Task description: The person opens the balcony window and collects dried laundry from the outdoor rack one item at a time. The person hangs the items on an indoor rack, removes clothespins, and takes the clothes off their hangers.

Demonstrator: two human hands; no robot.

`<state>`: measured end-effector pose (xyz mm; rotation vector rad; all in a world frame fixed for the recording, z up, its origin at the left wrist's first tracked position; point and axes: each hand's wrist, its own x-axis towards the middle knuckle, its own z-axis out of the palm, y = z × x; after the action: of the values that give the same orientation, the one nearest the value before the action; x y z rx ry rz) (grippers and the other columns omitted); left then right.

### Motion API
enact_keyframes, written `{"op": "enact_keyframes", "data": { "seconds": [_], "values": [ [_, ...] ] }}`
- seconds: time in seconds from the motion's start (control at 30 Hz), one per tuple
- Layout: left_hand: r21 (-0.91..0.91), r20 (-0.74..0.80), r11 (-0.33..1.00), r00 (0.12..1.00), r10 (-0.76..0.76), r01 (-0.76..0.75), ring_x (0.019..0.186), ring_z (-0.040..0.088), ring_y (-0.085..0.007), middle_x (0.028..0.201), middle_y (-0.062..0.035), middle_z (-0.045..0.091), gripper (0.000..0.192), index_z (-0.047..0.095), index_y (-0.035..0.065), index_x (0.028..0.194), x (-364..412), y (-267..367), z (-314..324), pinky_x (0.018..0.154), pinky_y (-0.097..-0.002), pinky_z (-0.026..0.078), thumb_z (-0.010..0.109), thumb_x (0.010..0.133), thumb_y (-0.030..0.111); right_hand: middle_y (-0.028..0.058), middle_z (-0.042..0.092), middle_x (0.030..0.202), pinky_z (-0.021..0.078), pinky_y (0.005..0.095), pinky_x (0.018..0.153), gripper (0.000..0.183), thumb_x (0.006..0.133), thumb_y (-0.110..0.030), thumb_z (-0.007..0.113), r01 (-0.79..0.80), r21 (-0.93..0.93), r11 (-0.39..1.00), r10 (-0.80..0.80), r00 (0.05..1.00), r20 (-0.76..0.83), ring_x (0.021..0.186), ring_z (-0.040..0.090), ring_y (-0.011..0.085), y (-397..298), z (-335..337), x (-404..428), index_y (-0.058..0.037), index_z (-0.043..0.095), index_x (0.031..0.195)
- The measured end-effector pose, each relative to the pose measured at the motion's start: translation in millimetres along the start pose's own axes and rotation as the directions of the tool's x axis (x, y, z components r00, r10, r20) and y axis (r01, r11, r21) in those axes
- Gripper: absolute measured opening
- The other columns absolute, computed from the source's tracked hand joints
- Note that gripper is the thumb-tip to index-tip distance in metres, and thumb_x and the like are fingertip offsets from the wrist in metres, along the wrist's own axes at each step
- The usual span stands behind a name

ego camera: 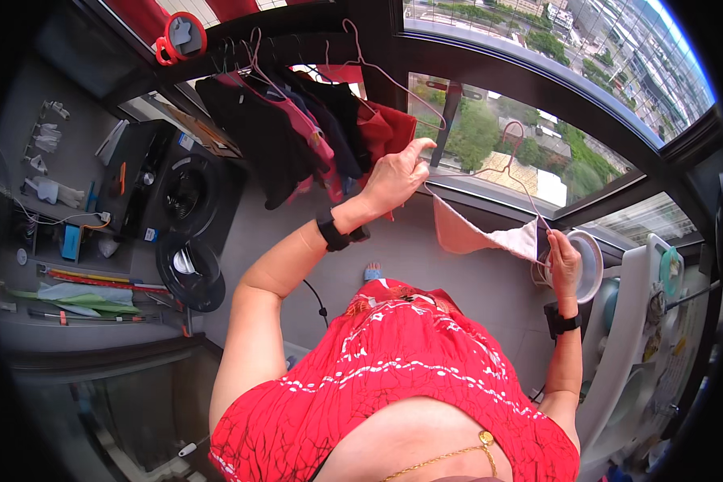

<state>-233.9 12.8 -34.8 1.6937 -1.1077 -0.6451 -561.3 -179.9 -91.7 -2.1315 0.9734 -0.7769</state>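
My left hand (396, 179) grips the left end of a thin pink clothes hanger (508, 167), its index finger reaching out past the wire. At the hanger's right end, my right hand (564, 264) pinches the corner together with the edge of a small white and pale pink garment (459, 230). Between the two hands the garment sags below the wire, and its exact kind cannot be told. The hanger's hook points up, apart from any rail. Just beyond my left hand hang several garments, with a red one (391, 129) closest.
A bare pink hanger (391, 72) hangs from the rail. Left stands a black front-loading washing machine (187, 190), its round door (191, 274) swung out. Windows (482, 132) lie ahead. At right are a white bucket (590, 265) and a white shelf rack (617, 325).
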Motion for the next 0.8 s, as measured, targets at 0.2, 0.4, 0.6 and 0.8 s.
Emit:
{"op": "enact_keyframes", "data": {
  "seconds": [0.2, 0.4, 0.6, 0.8],
  "values": [
    [0.885, -0.032, 0.444, 0.932, 0.362, -0.142, 0.060, 0.065, -0.0319, 0.067, -0.0152, 0.064, 0.056, 0.041, 0.0107, 0.137, 103.6, -41.7, -23.7, 0.055, -0.0434, 0.053, 0.052, 0.082, 0.007, 0.0082, 0.055, 0.062, 0.0398, 0.0295, 0.048, 0.016, 0.092, -0.015, 0.061, 0.214, -0.160, 0.964, -0.222, 0.975, -0.034, 0.051, 0.051, 0.0143, -5.3, 11.2, 47.9, -0.0051, 0.066, 0.104],
    [0.934, 0.143, 0.248, 0.907, 0.396, -0.256, 0.066, 0.067, -0.0295, 0.070, -0.0146, 0.065, 0.013, 0.061, 0.0078, 0.096, 131.0, -56.8, -39.8, 0.054, -0.0386, 0.054, 0.057, 0.085, 0.015, 0.0163, 0.068, 0.088, 0.0510, 0.0369, 0.060, 0.017, 0.090, -0.014, 0.062, 0.406, -0.235, 0.883, -0.422, 0.906, -0.021, 0.076, 0.067, 0.0321, -29.0, 44.3, 86.2, -0.0071, 0.065, 0.105],
    [0.938, 0.174, 0.157, 0.812, 0.556, -0.309, 0.063, 0.067, -0.0237, 0.064, -0.0087, 0.062, 0.021, 0.057, 0.0099, 0.075, 92.0, -51.4, -100.0, 0.052, -0.0333, 0.052, 0.059, 0.088, 0.026, 0.0141, 0.067, 0.085, 0.0505, 0.0361, 0.056, 0.021, 0.088, -0.013, 0.064, 0.635, -0.287, 0.717, -0.666, 0.746, -0.013, 0.070, 0.066, 0.0298, -78.5, 74.7, 121.2, -0.0087, 0.064, 0.109],
    [0.948, 0.109, 0.201, 0.844, 0.524, -0.248, 0.063, 0.067, -0.0243, 0.065, -0.0094, 0.063, 0.019, 0.059, 0.0083, 0.077, 78.1, -48.1, -128.6, 0.052, -0.0353, 0.052, 0.059, 0.088, 0.024, 0.0095, 0.062, 0.073, 0.0482, 0.0365, 0.051, 0.041, 0.087, -0.010, 0.060, 0.736, -0.224, 0.639, -0.753, 0.657, 0.011, 0.060, 0.062, 0.0273, -139.3, 130.2, 158.9, -0.0206, 0.057, 0.127]
  ]
}}
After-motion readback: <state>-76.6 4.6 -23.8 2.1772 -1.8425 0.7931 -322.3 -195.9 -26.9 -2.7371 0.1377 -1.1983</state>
